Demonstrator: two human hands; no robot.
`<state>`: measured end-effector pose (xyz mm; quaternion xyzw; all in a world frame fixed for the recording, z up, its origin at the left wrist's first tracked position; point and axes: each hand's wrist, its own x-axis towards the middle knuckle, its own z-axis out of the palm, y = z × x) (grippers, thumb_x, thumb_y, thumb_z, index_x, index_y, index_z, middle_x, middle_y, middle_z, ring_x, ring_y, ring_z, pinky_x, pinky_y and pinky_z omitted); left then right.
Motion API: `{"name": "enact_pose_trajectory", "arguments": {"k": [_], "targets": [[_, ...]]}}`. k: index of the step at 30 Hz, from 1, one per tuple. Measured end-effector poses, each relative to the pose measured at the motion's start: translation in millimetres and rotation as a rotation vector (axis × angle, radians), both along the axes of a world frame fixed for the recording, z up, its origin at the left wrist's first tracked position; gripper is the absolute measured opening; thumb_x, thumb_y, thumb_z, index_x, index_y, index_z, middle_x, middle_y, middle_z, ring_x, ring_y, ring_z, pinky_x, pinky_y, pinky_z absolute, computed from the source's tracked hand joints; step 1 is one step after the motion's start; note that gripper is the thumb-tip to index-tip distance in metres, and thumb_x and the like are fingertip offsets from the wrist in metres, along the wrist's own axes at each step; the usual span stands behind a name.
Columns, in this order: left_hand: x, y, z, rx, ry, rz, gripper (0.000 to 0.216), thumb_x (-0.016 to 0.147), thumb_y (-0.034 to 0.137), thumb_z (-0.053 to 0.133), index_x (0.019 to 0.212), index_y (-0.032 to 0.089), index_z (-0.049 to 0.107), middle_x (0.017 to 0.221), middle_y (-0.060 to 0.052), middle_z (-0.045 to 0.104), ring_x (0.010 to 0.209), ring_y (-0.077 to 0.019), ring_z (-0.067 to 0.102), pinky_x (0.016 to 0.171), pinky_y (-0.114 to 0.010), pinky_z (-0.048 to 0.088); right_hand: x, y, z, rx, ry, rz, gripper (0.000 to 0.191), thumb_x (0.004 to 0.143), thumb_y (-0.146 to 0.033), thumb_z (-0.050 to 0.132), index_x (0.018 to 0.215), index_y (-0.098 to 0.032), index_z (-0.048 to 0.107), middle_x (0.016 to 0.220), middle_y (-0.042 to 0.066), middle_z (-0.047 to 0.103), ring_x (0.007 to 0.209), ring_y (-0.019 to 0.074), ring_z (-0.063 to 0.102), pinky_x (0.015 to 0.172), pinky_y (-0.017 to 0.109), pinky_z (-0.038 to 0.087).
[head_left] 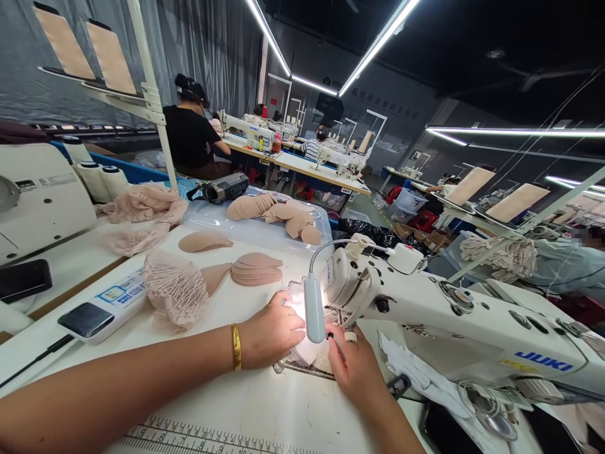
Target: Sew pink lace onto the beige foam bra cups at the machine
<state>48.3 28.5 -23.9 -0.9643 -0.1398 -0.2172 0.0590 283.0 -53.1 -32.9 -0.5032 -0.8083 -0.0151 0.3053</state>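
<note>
My left hand (pixel 271 329), with a gold bangle on the wrist, lies knuckles-up by the needle of a white Juki sewing machine (pixel 454 321), fingers curled onto a pale fabric piece (pixel 306 354) under the bright lamp (pixel 314 309). My right hand (pixel 353 364) presses on the same piece from the near side, fingers bent toward the needle. The glare hides the fabric's detail. A bunch of beige lace (pixel 174 290) lies just left of my left hand. Stacks of beige foam cups (pixel 256 269) sit beyond it on the white table (pixel 236 403).
A clear tray (pixel 265 236) holds more foam cups. A control box (pixel 106 306), a black phone (pixel 23 279) and thread cones (pixel 97 180) are to the left. A ruler strip (pixel 189 436) runs along the near edge. Other people sit at machines further back.
</note>
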Motion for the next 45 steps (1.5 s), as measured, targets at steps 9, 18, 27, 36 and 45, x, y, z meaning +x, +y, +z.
{"name": "enact_pose_trajectory", "arguments": {"k": [9, 18, 27, 36, 45], "targets": [[-2, -34, 4.7, -0.008, 0.018, -0.053, 0.011, 0.091, 0.016, 0.058, 0.08, 0.018, 0.058, 0.081, 0.0, 0.062, 0.072, -0.0178, 0.054, 0.094, -0.049, 0.033, -3, -12, 7.9, -0.221, -0.036, 0.204, 0.033, 0.094, -0.007, 0.039, 0.1, -0.023, 0.067, 0.085, 0.003, 0.059, 0.08, 0.0205, 0.049, 0.067, 0.031, 0.039], [1, -15, 4.6, -0.042, 0.027, -0.034, 0.017, 0.09, 0.02, 0.063, 0.074, 0.019, 0.057, 0.077, 0.001, 0.063, 0.071, -0.0185, 0.054, 0.095, -0.049, 0.033, -4, -6, -4.0, -0.225, 0.002, 0.144, 0.035, 0.092, -0.005, 0.04, 0.107, -0.024, 0.065, 0.093, 0.005, 0.058, 0.084, 0.0209, 0.052, 0.065, 0.029, 0.039], [-2, 14, 5.7, -0.127, 0.028, -0.081, 0.015, 0.089, 0.014, 0.063, 0.075, 0.021, 0.065, 0.088, 0.001, 0.069, 0.077, -0.0181, 0.058, 0.102, -0.047, 0.026, -12, 0, -9.6, -0.146, -0.054, 0.028, 0.027, 0.095, -0.01, 0.039, 0.095, -0.024, 0.062, 0.086, 0.004, 0.056, 0.076, 0.0206, 0.053, 0.059, 0.029, 0.037], [-2, 33, 4.5, -0.139, 0.007, -0.039, 0.016, 0.092, 0.012, 0.062, 0.084, 0.022, 0.071, 0.093, -0.001, 0.073, 0.084, -0.0186, 0.061, 0.103, -0.044, 0.029, -16, 2, -12.2, -0.14, -0.104, -0.024, 0.022, 0.096, -0.013, 0.037, 0.088, -0.023, 0.055, 0.083, 0.004, 0.055, 0.077, 0.0216, 0.054, 0.063, 0.031, 0.042], [-28, -39, 7.9, 0.057, 0.187, 0.204, 0.005, 0.086, 0.015, 0.067, 0.084, 0.016, 0.062, 0.088, -0.007, 0.065, 0.079, -0.0225, 0.06, 0.087, -0.046, 0.038, -15, 0, -17.9, 0.075, -0.101, 0.057, 0.03, 0.1, -0.016, 0.036, 0.115, -0.024, 0.062, 0.09, 0.008, 0.065, 0.074, 0.024, 0.064, 0.061, 0.033, 0.047]]}}
